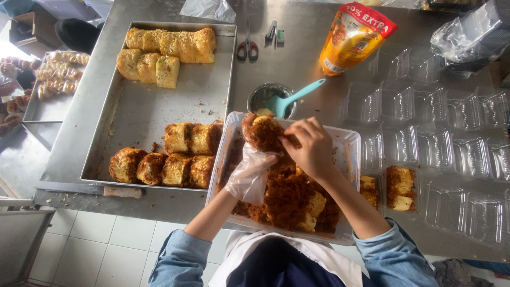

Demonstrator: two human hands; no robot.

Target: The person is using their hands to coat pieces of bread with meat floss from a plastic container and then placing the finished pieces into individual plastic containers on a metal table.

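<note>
We grip a floss-coated bread roll (264,133) in our gloved left hand (251,172) over the plastic tub (353,143), at twelve o'clock of its floss heap. Our bare right hand (313,146) pinches its side (fingertips hidden behind the roll).

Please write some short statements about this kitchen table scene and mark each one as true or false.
1. The left hand wears a clear plastic glove. True.
2. The right hand wears a glove too. False: it is bare.
3. Both hands hold a crumb-coated bread piece over the plastic tub. True.
4. The spatula is red. False: it is teal and rests in a small metal bowl.
5. The scissors lie inside the metal tray. False: they lie on the table beside it.
6. Clear containers cover the table's right side. True.
</note>
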